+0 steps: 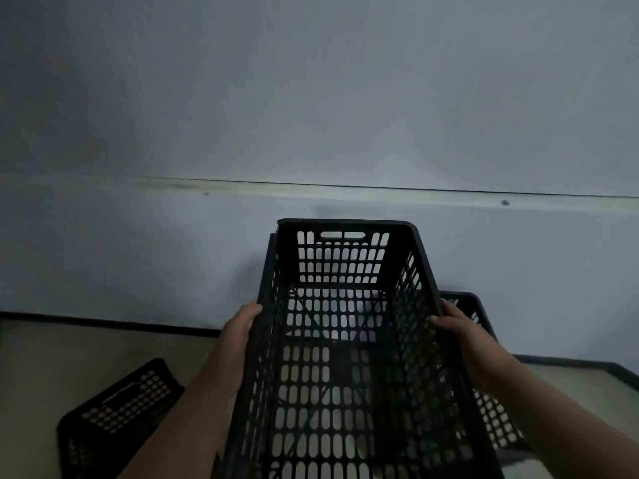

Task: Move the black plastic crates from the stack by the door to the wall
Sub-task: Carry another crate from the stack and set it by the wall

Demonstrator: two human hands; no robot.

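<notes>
I hold a black plastic crate (pixel 342 257) with slotted walls in front of me, its far end pointing at the white wall (pixel 311 98). My left hand (pixel 238 333) grips its left rim and my right hand (pixel 456 331) grips its right rim. The crate hangs above the floor, its open top facing me. A second black crate (pixel 484 409) sits on the floor just right of and partly behind the held one. A third black crate (pixel 114 413) lies on the floor at the lower left, turned at an angle.
A pale horizontal rail (pixel 449 197) runs along the wall. A dark skirting strip (pixel 103 323) marks where wall meets the beige floor (pixel 69 357). At the right the skirting turns a corner (pixel 619 369).
</notes>
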